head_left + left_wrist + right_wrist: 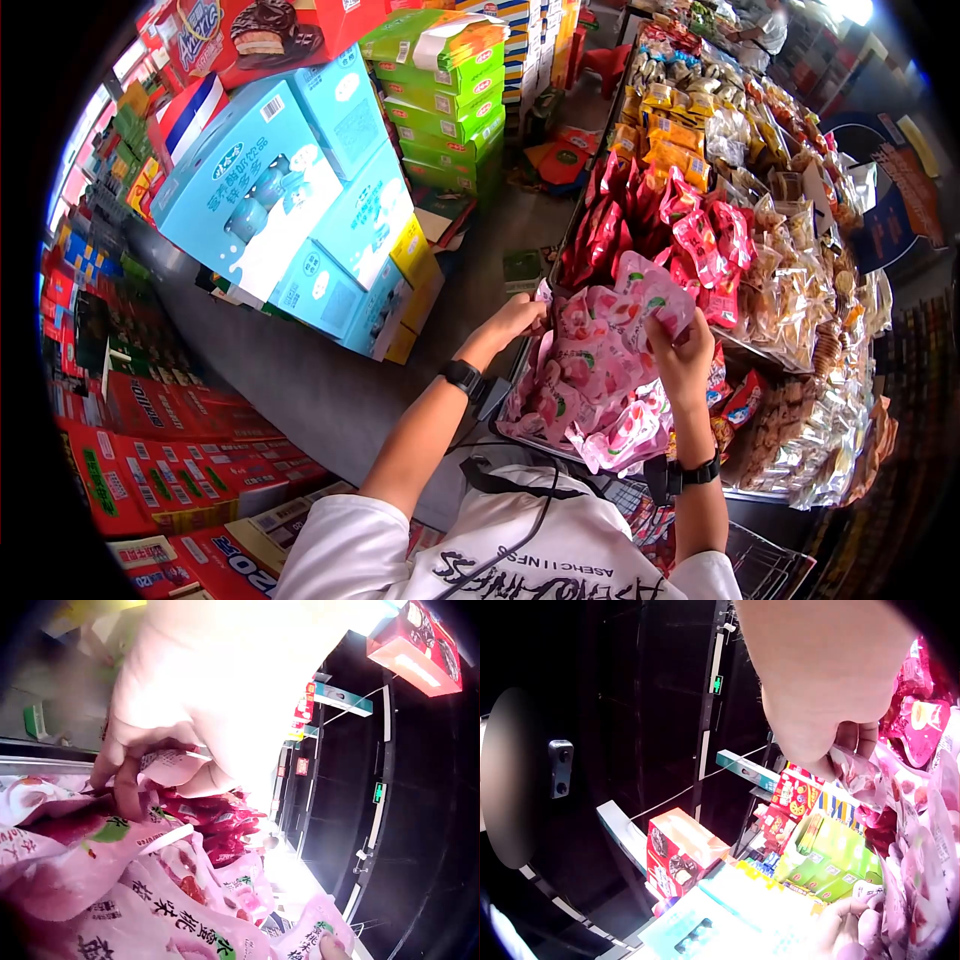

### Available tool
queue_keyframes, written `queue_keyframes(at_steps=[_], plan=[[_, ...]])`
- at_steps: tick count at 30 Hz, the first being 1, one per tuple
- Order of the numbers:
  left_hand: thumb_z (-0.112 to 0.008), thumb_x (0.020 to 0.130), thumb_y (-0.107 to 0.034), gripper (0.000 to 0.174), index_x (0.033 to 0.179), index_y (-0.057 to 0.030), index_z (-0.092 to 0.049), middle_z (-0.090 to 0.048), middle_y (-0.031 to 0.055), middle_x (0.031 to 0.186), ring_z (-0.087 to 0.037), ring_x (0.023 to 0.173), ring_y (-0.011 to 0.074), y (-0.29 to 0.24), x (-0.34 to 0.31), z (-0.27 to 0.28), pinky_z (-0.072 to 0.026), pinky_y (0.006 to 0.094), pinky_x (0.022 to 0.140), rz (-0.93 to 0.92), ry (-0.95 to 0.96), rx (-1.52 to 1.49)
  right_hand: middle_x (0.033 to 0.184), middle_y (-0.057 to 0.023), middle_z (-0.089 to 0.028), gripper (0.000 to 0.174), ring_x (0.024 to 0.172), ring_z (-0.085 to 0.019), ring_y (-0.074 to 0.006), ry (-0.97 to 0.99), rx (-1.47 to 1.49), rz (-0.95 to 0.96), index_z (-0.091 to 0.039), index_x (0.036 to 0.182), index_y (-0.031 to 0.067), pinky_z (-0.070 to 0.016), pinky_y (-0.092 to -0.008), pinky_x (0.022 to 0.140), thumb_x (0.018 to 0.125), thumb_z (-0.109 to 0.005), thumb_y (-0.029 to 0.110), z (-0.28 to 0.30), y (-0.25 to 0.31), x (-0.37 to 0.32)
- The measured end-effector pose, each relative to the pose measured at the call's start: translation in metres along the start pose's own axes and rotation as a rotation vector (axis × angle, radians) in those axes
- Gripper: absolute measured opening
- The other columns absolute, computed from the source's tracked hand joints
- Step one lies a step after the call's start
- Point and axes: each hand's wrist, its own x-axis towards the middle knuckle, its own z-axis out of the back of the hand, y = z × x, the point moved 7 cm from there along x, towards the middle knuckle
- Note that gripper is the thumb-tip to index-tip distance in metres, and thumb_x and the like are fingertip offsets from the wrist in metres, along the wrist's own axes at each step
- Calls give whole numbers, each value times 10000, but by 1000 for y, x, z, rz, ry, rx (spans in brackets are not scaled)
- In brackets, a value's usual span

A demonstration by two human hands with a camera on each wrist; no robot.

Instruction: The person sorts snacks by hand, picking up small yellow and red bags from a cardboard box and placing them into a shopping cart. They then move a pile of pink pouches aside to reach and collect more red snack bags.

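Pink snack packets [590, 350] with fruit pictures lie heaped in a tray at the front of a display. My right hand [688, 362] pinches one pink packet by its edge, lifted over the heap. In the right wrist view, the thumb and curled fingers of that hand [832, 697] hold the packet's corner [859, 776]. At the tray's left side, my left hand [512, 320] pinches another pink packet. The left wrist view shows its curled fingers on a pale pink packet [174, 766], partly hidden beneath the hand, with more packets [150, 900] below.
Red packets [690, 235] lie behind the pink ones, and clear-bagged snacks [800, 290] fill the right side. Blue cartons [280, 190] and green boxes [450, 110] are stacked on the left across a grey floor. Red boxes [150, 470] stand at lower left.
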Motion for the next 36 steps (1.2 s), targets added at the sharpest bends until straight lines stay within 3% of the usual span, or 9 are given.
queue_keyframes(at_steps=[7, 16, 20, 22, 23, 26, 31, 34, 36], plan=[[-497, 857, -223, 304, 655, 3, -525, -571, 99, 623, -532, 474, 181, -4, 27, -2, -414, 328, 455, 21, 74, 345, 809, -86, -606, 236, 702, -576, -150, -1, -51, -17, -624, 989, -7, -466, -273, 656, 780, -699, 72, -4, 2, 1], [-472, 876, -336, 458, 914, 79, -664, -679, 255, 847, -678, 795, 374, -24, 40, -24, -519, 440, 708, -128, -52, 916, 790, -82, -626, 228, 690, -588, -151, 17, -33, 34, -618, 980, -8, -473, -288, 640, 781, -703, 66, -18, 9, 4], [-417, 890, -316, 518, 1124, 107, -601, -538, 329, 1242, -541, 1176, 401, -20, 42, -32, -421, 413, 1012, 32, 35, 932, 774, -94, -626, 245, 675, -600, -148, 47, 38, -112, -589, 996, -19, -485, -293, 619, 789, -696, 56, -29, 18, 1], [-399, 897, -265, 465, 1152, 63, -608, -482, 396, 1252, -501, 1163, 509, 13, 68, -22, -397, 486, 1026, -46, -146, 840, 803, -87, -627, 283, 696, -603, -127, 31, -45, 10, -548, 1029, -17, -492, -277, 624, 797, -695, 52, -33, 28, 5], [-399, 896, -194, 373, 1097, 35, -615, -451, 465, 1195, -474, 1080, 624, 6, 58, -45, -354, 584, 1027, -464, 125, 1541, 838, -73, -628, 311, 714, -592, -110, 34, -32, 14, -535, 1053, -19, -490, -262, 635, 799, -703, 45, -37, 15, 6], [-409, 888, -146, 277, 1000, 23, -598, -458, 484, 1126, -480, 998, 658, -3, 34, -42, -368, 635, 975, -594, 84, 1367, 816, -129, -637, 308, 719, -644, -218, -19, -34, 35, -514, 1029, 0, -503, -328, 656, 774, -675, 60, -43, 14, 7], [-408, 901, -174, 312, 1029, 22, -613, -522, 401, 1146, -531, 1064, 543, 18, 53, -23, -454, 535, 905, -483, 7, 1114, 993, -242, -606, 436, 913, -611, -383, -4, -220, 137, -474, 1160, -13, -484, -423, 805, 756, -631, 31, -66, 9, 15], [-404, 907, -227, 398, 1043, 75, -624, -567, 357, 1141, -567, 1109, 426, 14, 61, -10, -458, 468, 920, -141, 44, 943, 1078, -269, -577, 481, 1007, -574, -423, 22, -281, 186, -468, 1217, -27, -464, -439, 878, 763, -615, 29, -74, 16, 17], [-496, 872, -208, 364, 960, 115, -640, -638, 324, 948, -662, 912, 363, 11, 62, -11, -516, 428, 798, -183, 47, 927, 1119, -260, -584, 475, 1034, -589, -405, -8, -391, 253, -476, 1223, -33, -471, -414, 894, 781, -626, 52, -74, 16, 16]])
